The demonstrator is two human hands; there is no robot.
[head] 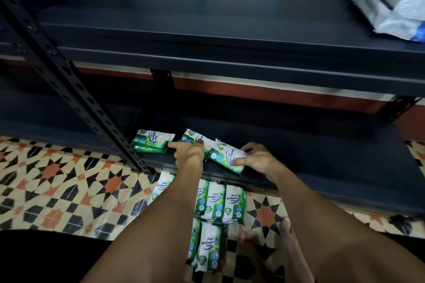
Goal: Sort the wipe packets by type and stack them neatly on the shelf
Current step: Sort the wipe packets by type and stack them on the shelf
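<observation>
Placing pine wipe packets on the lower shelf point(322, 158). The right hand point(258, 159) grips the right packet point(226, 156), thumb on its face and fingers curled over its far edge. The left hand point(188, 154) lies spread, index finger straight toward the left stack point(151, 142), thumb on the middle packet point(195, 139). Each packet is probably best squared against its neighbour before release. The packets are flat, oblong pouches of glossy film, likely slippery. The floor packets point(216, 202) lie nearer, on the patterned tiled floor point(57, 179).
</observation>
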